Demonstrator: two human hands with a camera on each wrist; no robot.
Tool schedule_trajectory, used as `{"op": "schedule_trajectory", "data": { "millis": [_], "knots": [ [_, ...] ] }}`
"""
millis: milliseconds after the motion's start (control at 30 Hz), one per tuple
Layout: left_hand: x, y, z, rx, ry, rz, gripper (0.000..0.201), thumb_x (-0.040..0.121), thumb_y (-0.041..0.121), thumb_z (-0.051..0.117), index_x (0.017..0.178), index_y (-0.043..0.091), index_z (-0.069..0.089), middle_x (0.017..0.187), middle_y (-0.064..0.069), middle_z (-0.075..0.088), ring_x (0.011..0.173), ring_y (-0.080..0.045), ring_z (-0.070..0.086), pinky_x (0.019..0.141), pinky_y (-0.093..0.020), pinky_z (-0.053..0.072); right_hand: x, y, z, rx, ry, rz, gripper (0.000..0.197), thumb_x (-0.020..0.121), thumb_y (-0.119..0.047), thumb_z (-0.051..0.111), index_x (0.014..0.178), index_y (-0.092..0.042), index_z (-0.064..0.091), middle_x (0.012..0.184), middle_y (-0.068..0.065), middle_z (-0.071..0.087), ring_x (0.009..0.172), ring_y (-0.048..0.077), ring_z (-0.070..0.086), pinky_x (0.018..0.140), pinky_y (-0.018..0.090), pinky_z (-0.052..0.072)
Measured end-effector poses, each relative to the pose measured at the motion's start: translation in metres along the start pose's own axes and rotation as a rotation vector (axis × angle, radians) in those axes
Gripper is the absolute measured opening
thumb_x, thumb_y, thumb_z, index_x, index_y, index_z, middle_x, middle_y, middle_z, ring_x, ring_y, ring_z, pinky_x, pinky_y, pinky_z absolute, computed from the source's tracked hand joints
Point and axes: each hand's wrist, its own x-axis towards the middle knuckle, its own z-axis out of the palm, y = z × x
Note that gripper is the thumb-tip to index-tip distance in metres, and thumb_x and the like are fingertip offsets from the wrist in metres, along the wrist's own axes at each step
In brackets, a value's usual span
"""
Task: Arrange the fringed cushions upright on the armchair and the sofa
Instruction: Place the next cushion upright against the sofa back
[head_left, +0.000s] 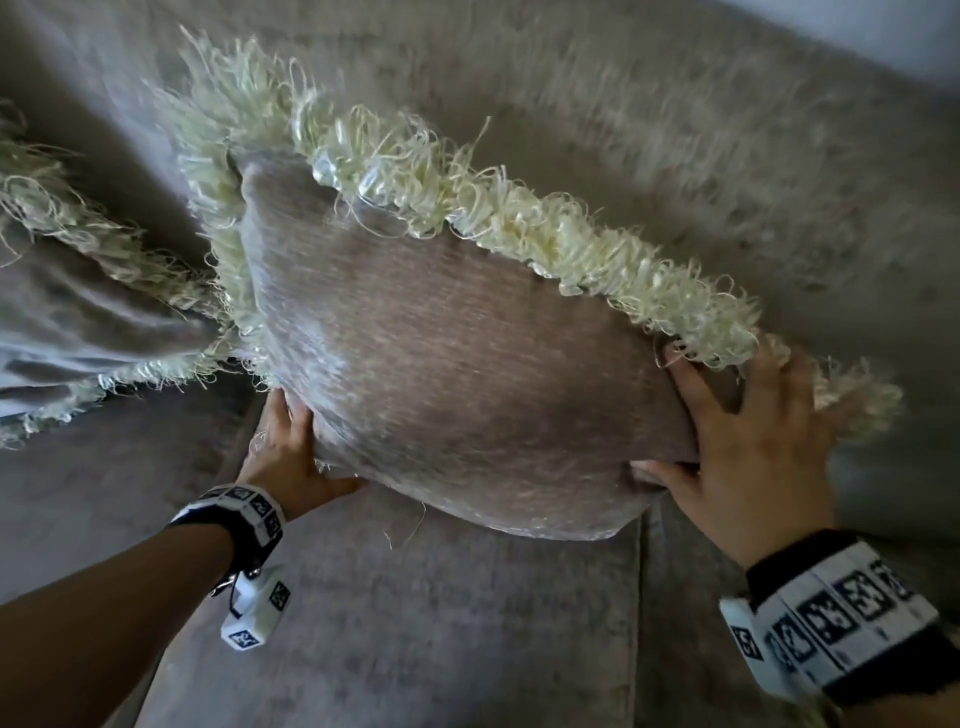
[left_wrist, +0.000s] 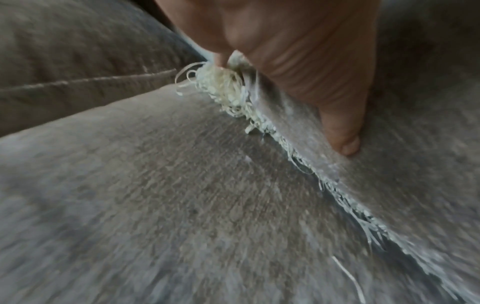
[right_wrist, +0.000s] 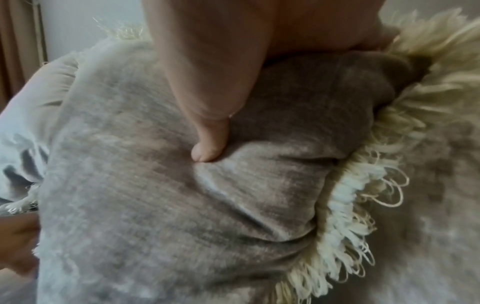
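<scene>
A taupe cushion (head_left: 457, 364) edged with cream fringe (head_left: 545, 234) stands tilted on the sofa seat (head_left: 415, 639), leaning toward the sofa back (head_left: 701, 130). My left hand (head_left: 296, 452) grips its lower left corner, thumb on the front and fingers hidden behind. My right hand (head_left: 727, 426) grips the right corner by the fringe. In the right wrist view the thumb (right_wrist: 207, 144) dents the cushion (right_wrist: 168, 216). In the left wrist view the thumb (left_wrist: 340, 127) lies on the cushion face (left_wrist: 428, 160) above the seat (left_wrist: 155, 195). A second fringed cushion (head_left: 78, 296) lies slumped at the left.
A seam (head_left: 641, 597) splits the seat cushions just under the held cushion's right end. The sofa back fills the far side. A brown curtain (right_wrist: 15, 41) and a pale wall show beyond the sofa in the right wrist view.
</scene>
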Motion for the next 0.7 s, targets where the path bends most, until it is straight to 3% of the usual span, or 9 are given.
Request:
{"op": "schedule_trajectory", "data": {
  "millis": [100,167,233,300,367,433,500,600,700],
  "knots": [
    [0.011,0.012,0.016,0.01,0.065,0.008,0.143,0.041,0.078,0.07,0.149,0.002,0.014,0.145,-0.022,0.02,0.136,-0.023,0.018,0.108,-0.045,0.027,-0.008,0.001,0.014,0.068,-0.014,0.05,0.11,0.057,-0.047,0.086,0.143,-0.042,0.018,0.146,0.031,0.019,0.13,0.064,0.021,0.091,0.083,0.024],
    [0.017,0.009,0.024,-0.056,0.044,-0.124,0.155,0.034,0.067,0.086,0.152,0.013,0.001,0.147,-0.006,0.01,0.131,-0.01,0.016,0.111,-0.032,0.021,-0.007,0.005,0.023,0.104,-0.004,0.045,0.114,0.055,-0.041,0.088,0.143,-0.041,0.016,0.144,0.034,0.019,0.125,0.064,0.026,0.094,0.079,0.028],
    [0.019,0.001,0.026,-0.029,-0.009,-0.143,0.145,0.037,0.067,0.085,0.152,0.019,0.011,0.14,0.005,0.006,0.126,-0.008,0.017,0.112,-0.02,0.012,-0.005,0.007,0.03,0.145,0.01,0.037,0.11,0.057,-0.036,0.089,0.144,-0.035,0.023,0.14,0.035,0.022,0.121,0.063,0.031,0.093,0.075,0.034],
    [0.019,-0.004,0.027,-0.009,0.025,-0.045,0.114,0.054,0.072,0.068,0.146,0.018,0.028,0.136,0.008,0.021,0.128,-0.019,0.028,0.113,-0.028,0.027,-0.003,0.007,0.034,0.207,0.026,0.027,0.103,0.058,-0.027,0.088,0.142,-0.031,0.029,0.133,0.032,0.029,0.114,0.06,0.039,0.085,0.07,0.043],
    [0.014,0.008,0.022,-0.08,0.149,-0.033,0.101,0.059,0.044,0.075,0.14,0.006,0.029,0.133,0.004,0.034,0.119,-0.03,0.043,0.094,-0.037,0.043,0.0,0.009,0.034,0.277,0.019,0.017,0.1,0.059,-0.021,0.087,0.141,-0.031,0.03,0.127,0.029,0.033,0.108,0.056,0.045,0.079,0.063,0.05],
    [0.005,0.029,0.011,-0.104,0.205,-0.054,0.101,0.054,0.016,0.087,0.136,-0.003,0.032,0.127,-0.021,0.045,0.11,-0.04,0.049,0.086,-0.045,0.049,0.001,0.012,0.032,0.332,0.022,0.009,0.094,0.062,-0.018,0.083,0.14,-0.033,0.031,0.123,0.025,0.035,0.105,0.053,0.049,0.074,0.057,0.053],
    [-0.008,0.036,0.004,-0.125,0.209,0.007,0.106,0.046,0.0,0.091,0.135,0.007,0.033,0.122,-0.031,0.045,0.11,-0.043,0.049,0.091,-0.05,0.047,-0.002,0.015,0.03,0.351,0.03,0.006,0.088,0.067,-0.014,0.077,0.139,-0.034,0.031,0.122,0.024,0.037,0.103,0.051,0.051,0.072,0.054,0.053],
    [-0.03,0.038,-0.009,-0.144,0.164,0.083,0.114,0.048,0.002,0.091,0.139,0.02,0.027,0.125,-0.028,0.044,0.113,-0.044,0.046,0.095,-0.053,0.043,-0.013,0.017,0.026,0.394,0.032,0.028,0.09,0.07,-0.007,0.075,0.138,-0.042,0.027,0.123,0.024,0.039,0.101,0.049,0.053,0.072,0.052,0.054],
    [-0.054,0.056,-0.037,-0.114,0.147,0.095,0.114,0.052,0.003,0.091,0.141,0.027,0.024,0.124,-0.03,0.044,0.111,-0.049,0.051,0.089,-0.051,0.045,-0.032,0.021,0.019,0.471,0.034,0.078,0.094,0.068,0.002,0.071,0.139,-0.042,0.027,0.129,0.025,0.038,0.104,0.05,0.053,0.078,0.055,0.053]
  ]
}}
